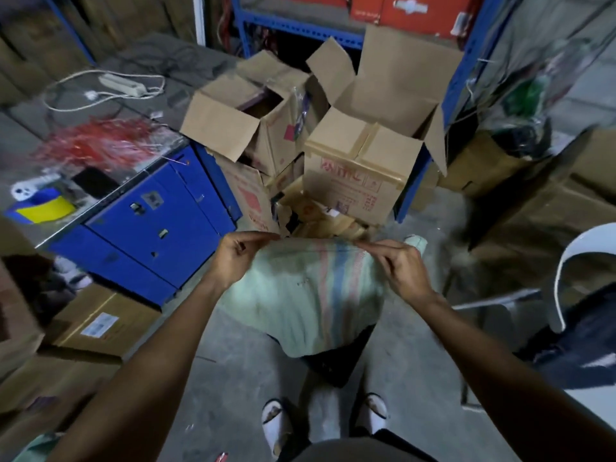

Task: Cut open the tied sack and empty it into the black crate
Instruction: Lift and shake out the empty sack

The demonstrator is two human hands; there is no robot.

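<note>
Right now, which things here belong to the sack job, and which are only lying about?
Belong to the job:
sack, held up at its top edge
left hand
right hand
black crate, under the sack

Lying about:
cardboard boxes
blue cabinet
power strip
white chair

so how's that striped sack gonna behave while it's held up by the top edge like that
Probably floppy: the sack hangs in loose folds between the left hand and right hand, each with a pinching grip on its top edge. It looks light, since fingertips alone carry it. The woven cloth will likely sag and swing over the black crate rather than hold its shape.
</note>
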